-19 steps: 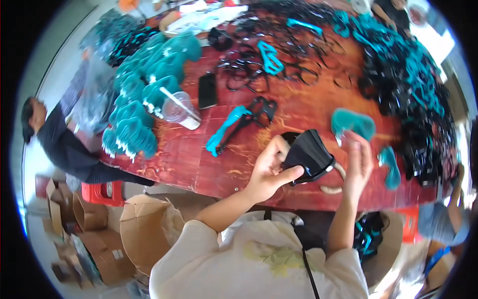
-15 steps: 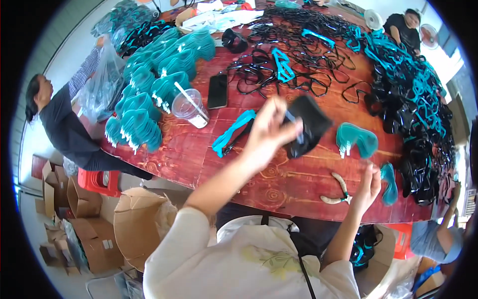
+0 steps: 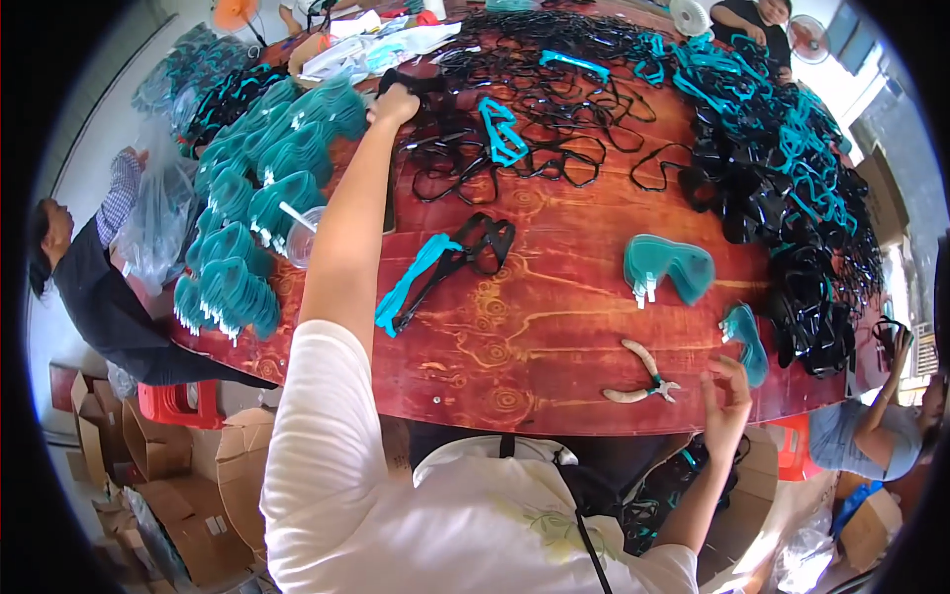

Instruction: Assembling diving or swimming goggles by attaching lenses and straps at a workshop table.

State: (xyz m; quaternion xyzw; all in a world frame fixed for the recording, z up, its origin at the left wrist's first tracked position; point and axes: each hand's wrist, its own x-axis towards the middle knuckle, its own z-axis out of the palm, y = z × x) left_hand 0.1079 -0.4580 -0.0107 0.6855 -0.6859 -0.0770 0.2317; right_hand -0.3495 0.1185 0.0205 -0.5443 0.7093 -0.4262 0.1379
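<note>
Red wood-grain tabletop (image 3: 554, 327) fills a busy workroom. At far left, a co-worker in dark clothing (image 3: 119, 302) has a hand at a clear plastic bag (image 3: 161, 223), near stacked teal goggle lenses (image 3: 307, 129). Reaching toward the table's far side, the wearer's left hand (image 3: 396, 104) meets a dark goggle piece (image 3: 424, 83). The piece lies just beyond the knuckles and to their right, and the left hand is much the nearer; whether the fingers grip it or only rest on it cannot be told. Its long axis is hard to make out, and the forearm partly covers a clear cup (image 3: 299, 243). At center lies a teal-and-black strap (image 3: 418, 280). Farther right, pale-handled pliers (image 3: 639, 353) lie near the right hand (image 3: 729, 401), empty, fingers loosely curled, thumb apart. Black goggles (image 3: 732, 198) heap beyond; at far right, another worker (image 3: 866, 426) is partly cut off.
</note>
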